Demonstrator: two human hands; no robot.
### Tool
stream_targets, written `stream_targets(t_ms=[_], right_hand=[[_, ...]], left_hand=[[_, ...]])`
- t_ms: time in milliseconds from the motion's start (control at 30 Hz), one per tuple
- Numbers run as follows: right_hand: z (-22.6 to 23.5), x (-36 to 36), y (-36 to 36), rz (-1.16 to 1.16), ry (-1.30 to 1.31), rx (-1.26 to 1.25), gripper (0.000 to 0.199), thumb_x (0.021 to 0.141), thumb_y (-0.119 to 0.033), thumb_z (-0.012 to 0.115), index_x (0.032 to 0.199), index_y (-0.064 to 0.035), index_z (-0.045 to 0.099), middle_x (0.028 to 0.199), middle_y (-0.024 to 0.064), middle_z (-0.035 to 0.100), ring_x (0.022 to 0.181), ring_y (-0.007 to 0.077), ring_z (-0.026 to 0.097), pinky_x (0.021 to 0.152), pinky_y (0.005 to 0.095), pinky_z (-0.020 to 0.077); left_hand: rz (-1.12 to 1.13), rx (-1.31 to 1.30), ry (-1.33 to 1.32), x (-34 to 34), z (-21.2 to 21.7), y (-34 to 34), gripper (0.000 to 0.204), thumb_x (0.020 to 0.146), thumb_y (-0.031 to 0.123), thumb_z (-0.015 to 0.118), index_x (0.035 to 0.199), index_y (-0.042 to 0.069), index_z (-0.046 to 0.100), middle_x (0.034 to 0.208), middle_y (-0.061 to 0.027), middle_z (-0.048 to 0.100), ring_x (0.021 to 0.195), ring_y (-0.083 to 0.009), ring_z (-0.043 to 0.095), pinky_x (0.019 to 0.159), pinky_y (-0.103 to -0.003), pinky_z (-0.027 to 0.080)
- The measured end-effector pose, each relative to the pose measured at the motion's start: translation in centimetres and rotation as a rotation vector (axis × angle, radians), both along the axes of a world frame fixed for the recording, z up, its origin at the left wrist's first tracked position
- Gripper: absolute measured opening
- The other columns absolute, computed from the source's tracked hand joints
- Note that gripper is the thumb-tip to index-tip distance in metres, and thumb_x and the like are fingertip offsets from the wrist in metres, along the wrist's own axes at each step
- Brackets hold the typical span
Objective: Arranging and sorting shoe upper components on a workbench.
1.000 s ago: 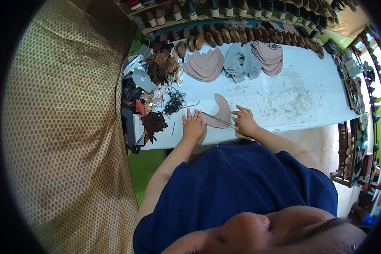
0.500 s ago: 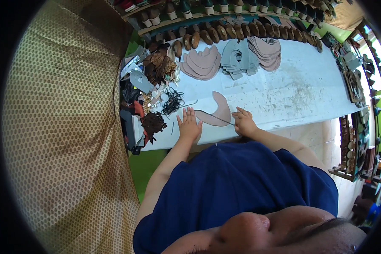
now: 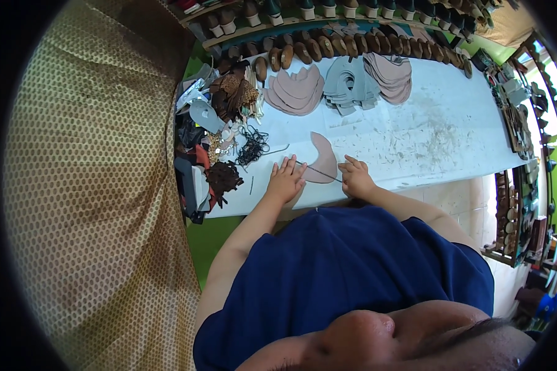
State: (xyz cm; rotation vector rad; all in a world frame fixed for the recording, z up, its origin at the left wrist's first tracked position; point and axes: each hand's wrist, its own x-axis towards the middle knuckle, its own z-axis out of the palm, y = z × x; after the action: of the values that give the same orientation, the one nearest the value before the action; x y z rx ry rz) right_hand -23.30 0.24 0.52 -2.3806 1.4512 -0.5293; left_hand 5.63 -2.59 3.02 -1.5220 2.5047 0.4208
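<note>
Cord (image 3: 319, 171), thin and dark, runs nearly straight between the person's two hands, crossing a curved pink piece (image 3: 327, 158) that lies flat on the white table (image 3: 387, 145). The left hand (image 3: 284, 182) is palm down at the cord's left stretch, its fingers stretched out and slightly parted, grasping nothing; it also covers the left end of the curved piece. The right hand (image 3: 357, 178) is beside the piece's right edge, its thumb and forefinger seemingly pinching the cord's right end, the other fingers loosely spread. Left of the hands lie a tangle of black cords (image 3: 252, 147), a short loose strand (image 3: 251, 185) and a heap of dark brown strips (image 3: 224, 178). Toward the far side, a grey stack (image 3: 351, 93) of cut pieces sits between two pink stacks (image 3: 295, 96). Behind them stands a row of brown wooden shoe forms (image 3: 351, 46). A patterned curtain (image 3: 105, 185) hangs at the left.
</note>
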Motion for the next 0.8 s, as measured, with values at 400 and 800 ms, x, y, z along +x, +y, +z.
stream_targets(t_ms=[400,800], right_hand=[[1.9,-0.3,-0.7,0.108,0.055,-0.015,0.034,0.07,-0.011,0.066,0.104,-0.0072,0.07,0.129,0.005,0.059,0.137,0.0297,0.04,0.104,0.0497,0.0339],[4.2,-1.4,-7.3,0.177,0.244,-0.065,0.027,0.074,-0.01,0.065,0.1,-0.0045,0.069,0.138,0.0072,0.053,0.144,0.0272,0.029,0.112,0.0542,0.0262]], left_hand=[[0.053,0.025,0.07,0.1,-0.8,0.3,0.056,0.098,0.047,0.044,0.152,0.037,0.031,0.164,-0.0096,0.012,0.151,-0.0323,0.013,0.117,-0.059,0.009],[0.045,0.029,-0.032,-0.6,-0.2,0.6,0.056,0.098,0.047,0.044,0.152,0.038,0.031,0.164,-0.0122,0.009,0.151,-0.033,0.008,0.116,-0.062,0.006]])
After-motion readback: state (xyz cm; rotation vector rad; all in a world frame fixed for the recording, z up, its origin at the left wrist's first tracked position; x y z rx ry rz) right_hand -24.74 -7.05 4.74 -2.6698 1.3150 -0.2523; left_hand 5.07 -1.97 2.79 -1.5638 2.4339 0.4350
